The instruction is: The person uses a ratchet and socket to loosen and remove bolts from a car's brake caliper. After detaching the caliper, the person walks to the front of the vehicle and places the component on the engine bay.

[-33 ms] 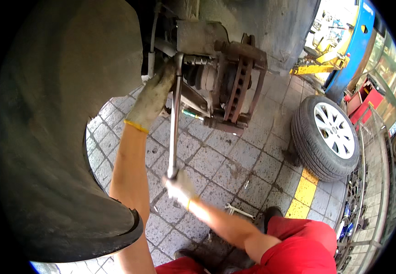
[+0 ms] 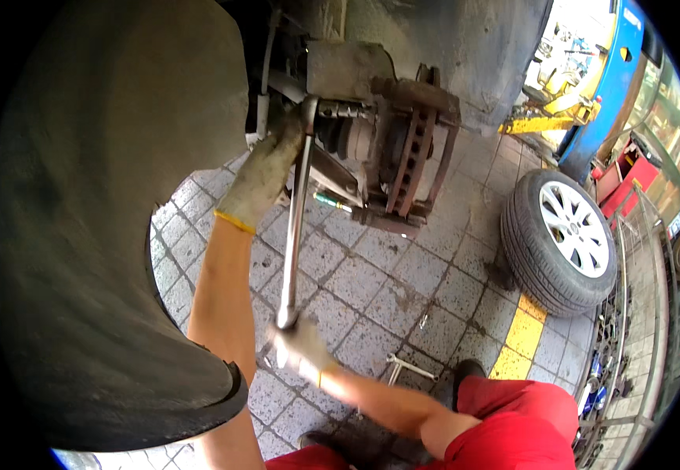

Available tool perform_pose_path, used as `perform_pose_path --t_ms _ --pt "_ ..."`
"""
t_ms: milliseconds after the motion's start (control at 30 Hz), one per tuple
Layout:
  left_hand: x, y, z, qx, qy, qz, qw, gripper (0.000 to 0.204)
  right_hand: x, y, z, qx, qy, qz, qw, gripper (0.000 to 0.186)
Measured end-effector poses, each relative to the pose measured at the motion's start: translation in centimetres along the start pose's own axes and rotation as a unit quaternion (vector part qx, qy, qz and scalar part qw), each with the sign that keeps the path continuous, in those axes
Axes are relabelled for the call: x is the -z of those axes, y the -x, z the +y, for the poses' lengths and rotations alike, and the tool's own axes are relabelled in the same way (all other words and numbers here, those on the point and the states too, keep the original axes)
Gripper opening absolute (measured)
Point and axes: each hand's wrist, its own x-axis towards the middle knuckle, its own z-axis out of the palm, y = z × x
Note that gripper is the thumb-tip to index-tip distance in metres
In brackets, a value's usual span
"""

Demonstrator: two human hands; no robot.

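Gripping the handle end of a long, straight, shiny chrome bar (image 2: 294, 227), the white-gloved right hand (image 2: 302, 346) has its fingers curled around it, slightly blurred. The bar runs from there up to the left hand (image 2: 277, 149), whose dirtier, yellow-cuffed glove lies against its head; whether those fingers grip it I cannot tell. Just right of them, an extension (image 2: 341, 110) reaches from the head toward a rusty disc (image 2: 412, 160). Beneath both hands' fingers spreads a grey, dark-spotted tile floor (image 2: 387, 305). Right of the right fingers lie wrenches (image 2: 414, 366); farther right, a yellow stripe (image 2: 523, 333), a wheel (image 2: 572, 227) and a blue post (image 2: 610, 94). Left of both hands curves a black panel (image 2: 113, 235).
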Motion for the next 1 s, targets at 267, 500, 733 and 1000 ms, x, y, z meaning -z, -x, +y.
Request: perform_pose_path --t_ms 267,500,733,1000 --pt "0.8 1.3 0.6 0.088 0.080 -0.010 0.993 0.107 0.0 2.4 -1.7 0.070 0.056 -0.126 0.988 0.029" --pt "-1.0 -0.3 3.1 0.033 0.014 -0.011 0.999 0.057 13.9 -17.5 -1.2 0.085 -0.102 0.184 0.974 0.036" --pt "-0.4 -0.6 -0.3 0.087 0.091 0.025 0.992 0.087 1.7 4.6 -3.8 -0.008 -0.040 -0.066 0.997 0.032" --pt "-0.5 0.0 -1.2 0.072 0.138 0.044 0.987 0.083 4.2 -1.1 -0.4 0.039 0.090 -0.133 0.986 0.039"
